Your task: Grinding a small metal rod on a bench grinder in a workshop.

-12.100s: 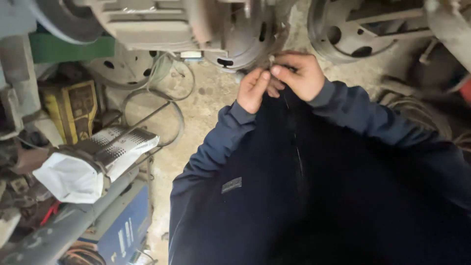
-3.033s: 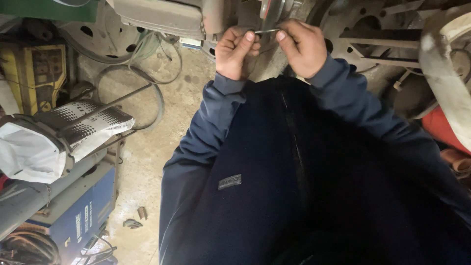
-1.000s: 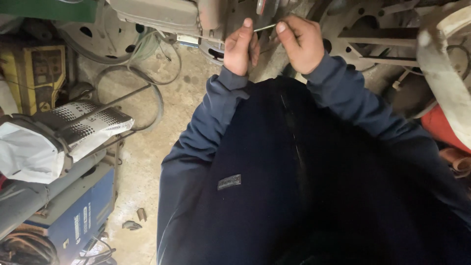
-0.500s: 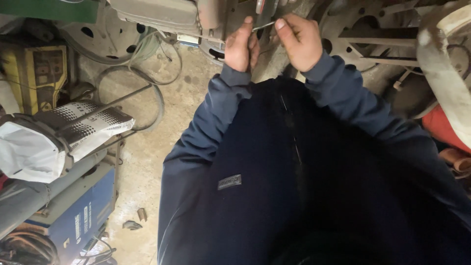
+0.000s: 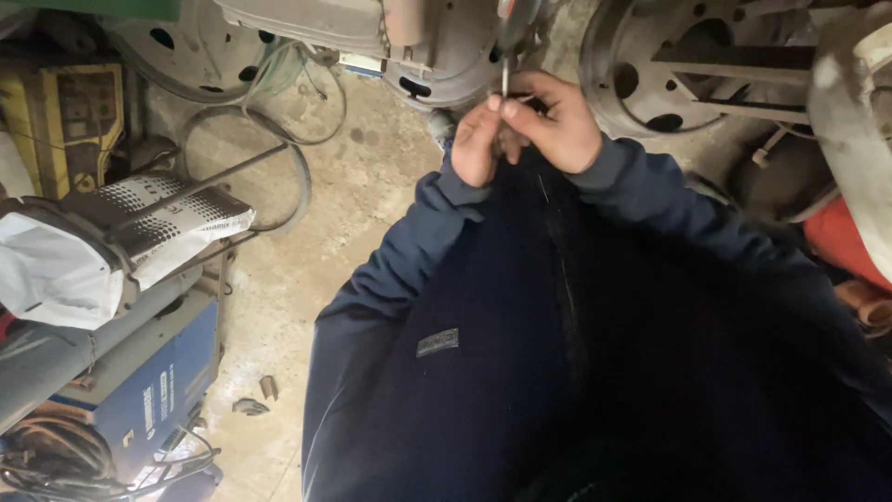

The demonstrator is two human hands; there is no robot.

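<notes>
My left hand (image 5: 478, 141) and right hand (image 5: 556, 121) touch, both pinching a thin metal pin (image 5: 505, 76) below the grey wheel rim (image 5: 446, 65).

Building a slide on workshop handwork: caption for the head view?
Both hands, left hand and right hand, pinch a thin metal pin beside a steel wheel rim.

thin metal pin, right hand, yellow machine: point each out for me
thin metal pin (image 5: 505, 76), head view, on its bare shaft above the fingertips
right hand (image 5: 556, 125), head view, on the back of the hand
yellow machine (image 5: 70, 130), head view, on its front panel at the left edge
</notes>
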